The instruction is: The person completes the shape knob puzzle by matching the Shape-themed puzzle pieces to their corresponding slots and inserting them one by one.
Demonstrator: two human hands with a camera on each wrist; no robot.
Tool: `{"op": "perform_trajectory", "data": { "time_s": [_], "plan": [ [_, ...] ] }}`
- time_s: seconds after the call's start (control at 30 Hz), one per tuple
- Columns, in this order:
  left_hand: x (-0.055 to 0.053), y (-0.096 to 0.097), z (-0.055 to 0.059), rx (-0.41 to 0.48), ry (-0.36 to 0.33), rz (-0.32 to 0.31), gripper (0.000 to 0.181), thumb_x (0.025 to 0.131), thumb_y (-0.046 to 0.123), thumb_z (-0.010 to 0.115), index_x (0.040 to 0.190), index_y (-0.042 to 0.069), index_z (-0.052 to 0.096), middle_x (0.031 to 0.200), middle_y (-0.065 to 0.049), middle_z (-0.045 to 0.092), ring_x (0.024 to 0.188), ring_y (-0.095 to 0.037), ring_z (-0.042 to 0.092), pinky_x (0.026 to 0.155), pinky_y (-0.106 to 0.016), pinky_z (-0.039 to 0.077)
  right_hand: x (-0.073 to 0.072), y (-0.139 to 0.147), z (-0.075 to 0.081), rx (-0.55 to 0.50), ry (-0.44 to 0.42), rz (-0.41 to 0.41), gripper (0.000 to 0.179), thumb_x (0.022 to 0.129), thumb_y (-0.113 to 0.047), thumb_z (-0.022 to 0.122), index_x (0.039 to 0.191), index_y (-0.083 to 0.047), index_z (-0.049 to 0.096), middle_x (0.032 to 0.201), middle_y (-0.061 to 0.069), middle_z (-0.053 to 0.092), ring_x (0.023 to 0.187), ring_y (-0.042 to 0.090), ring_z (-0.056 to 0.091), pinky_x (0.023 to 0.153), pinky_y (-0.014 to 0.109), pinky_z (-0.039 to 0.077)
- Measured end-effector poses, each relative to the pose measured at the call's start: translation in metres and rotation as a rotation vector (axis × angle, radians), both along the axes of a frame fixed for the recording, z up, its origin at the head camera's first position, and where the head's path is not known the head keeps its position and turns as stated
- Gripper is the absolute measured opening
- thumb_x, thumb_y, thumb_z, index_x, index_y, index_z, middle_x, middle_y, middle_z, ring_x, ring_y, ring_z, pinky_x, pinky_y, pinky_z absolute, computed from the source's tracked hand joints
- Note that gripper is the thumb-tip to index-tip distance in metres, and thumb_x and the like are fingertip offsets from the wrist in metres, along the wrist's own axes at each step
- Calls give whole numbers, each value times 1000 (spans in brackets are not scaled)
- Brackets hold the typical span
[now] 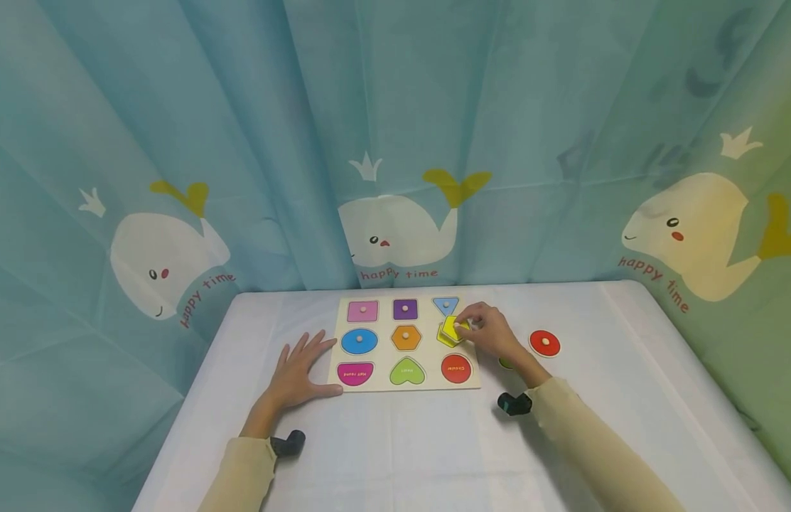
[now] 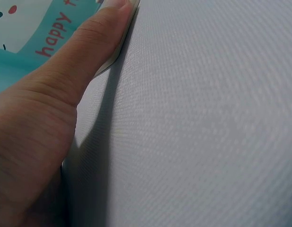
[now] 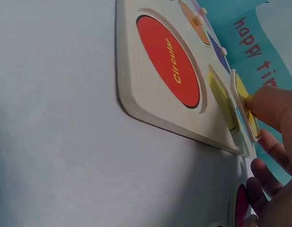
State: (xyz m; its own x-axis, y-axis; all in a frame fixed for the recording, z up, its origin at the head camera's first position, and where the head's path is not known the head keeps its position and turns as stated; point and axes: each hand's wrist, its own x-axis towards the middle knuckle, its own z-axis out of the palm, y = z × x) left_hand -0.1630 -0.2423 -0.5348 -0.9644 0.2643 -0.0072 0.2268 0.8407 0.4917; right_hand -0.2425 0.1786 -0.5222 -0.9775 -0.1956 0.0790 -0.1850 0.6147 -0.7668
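Note:
A wooden shape puzzle board [image 1: 377,359] lies on the table. My right hand [image 1: 494,333] pinches the knob of a yellow, angular puzzle piece [image 1: 455,325] between thumb and finger. The piece is tilted and raised over the yellow recess [image 3: 221,99] at the board's right side. My left hand [image 1: 295,375] has its fingers spread along the board's left edge, with the thumb [image 2: 101,35] on the near left corner. Rectangle, square, triangle, oval and hexagon pieces with knobs sit in their recesses. The half round, heart and circular recesses show printed words.
A red round piece [image 1: 545,343] with a knob lies right of the board. Part of a green piece [image 1: 506,363] shows beside my right wrist. A magenta piece [image 3: 241,205] lies under my right fingers. A curtain [image 1: 395,128] with whale prints hangs behind the table.

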Motion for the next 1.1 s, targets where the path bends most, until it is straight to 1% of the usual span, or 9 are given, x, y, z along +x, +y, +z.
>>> {"op": "perform_trajectory", "data": {
  "time_s": [0.23, 0.37, 0.5, 0.7, 0.83, 0.93, 1.1],
  "plan": [
    [0, 0, 1, 2, 0, 0, 99, 73, 57, 85, 156, 18, 46, 167, -16, 29, 155, -45, 12, 119, -71, 0, 3, -4, -1, -7, 28, 40, 5, 87, -9, 80, 91, -10, 79, 116, 14, 67, 109, 32, 58, 94, 50, 53],
    [0, 0, 1, -4, -3, -1, 98, 74, 57, 85, 155, 18, 46, 167, -16, 29, 155, -45, 13, 119, -72, 0, 4, -6, -1, 0, 31, 55, 5, 87, -8, 80, 91, -10, 79, 115, 13, 68, 113, 33, 58, 97, 52, 52],
    [-1, 0, 2, -7, -14, 1, 98, 74, 57, 85, 155, 18, 46, 167, -16, 28, 155, -45, 11, 119, -72, -1, 4, -8, 0, 20, 5, 55, 5, 87, -10, 80, 92, -10, 79, 118, 13, 66, 117, 34, 55, 101, 54, 51],
    [0, 1, 1, 15, -1, 1, 98, 74, 55, 86, 155, 17, 47, 166, -16, 30, 155, -45, 13, 119, -72, 0, 2, -10, -1, 61, -59, 33, 6, 88, -15, 81, 94, -14, 81, 124, 13, 63, 123, 35, 49, 104, 54, 49],
    [0, 0, 1, 11, -3, 2, 98, 73, 56, 85, 155, 18, 46, 167, -16, 29, 155, -45, 13, 119, -72, 0, 0, -10, -1, 73, -70, 33, 8, 88, -17, 81, 95, -15, 81, 126, 13, 62, 125, 36, 47, 106, 56, 47],
    [-1, 0, 1, 5, -6, 4, 99, 73, 57, 85, 155, 18, 46, 167, -16, 29, 155, -45, 13, 119, -72, 0, 0, -11, -1, 83, -53, 43, 8, 88, -17, 81, 95, -14, 81, 125, 13, 62, 125, 37, 47, 105, 57, 45],
    [-1, 0, 0, -1, -7, 2, 99, 73, 57, 85, 155, 18, 46, 167, -16, 29, 155, -45, 13, 119, -72, 0, 0, -11, -2, 93, -61, 33, 8, 87, -16, 81, 95, -14, 82, 124, 11, 62, 125, 36, 46, 105, 58, 43]
  ]
}}
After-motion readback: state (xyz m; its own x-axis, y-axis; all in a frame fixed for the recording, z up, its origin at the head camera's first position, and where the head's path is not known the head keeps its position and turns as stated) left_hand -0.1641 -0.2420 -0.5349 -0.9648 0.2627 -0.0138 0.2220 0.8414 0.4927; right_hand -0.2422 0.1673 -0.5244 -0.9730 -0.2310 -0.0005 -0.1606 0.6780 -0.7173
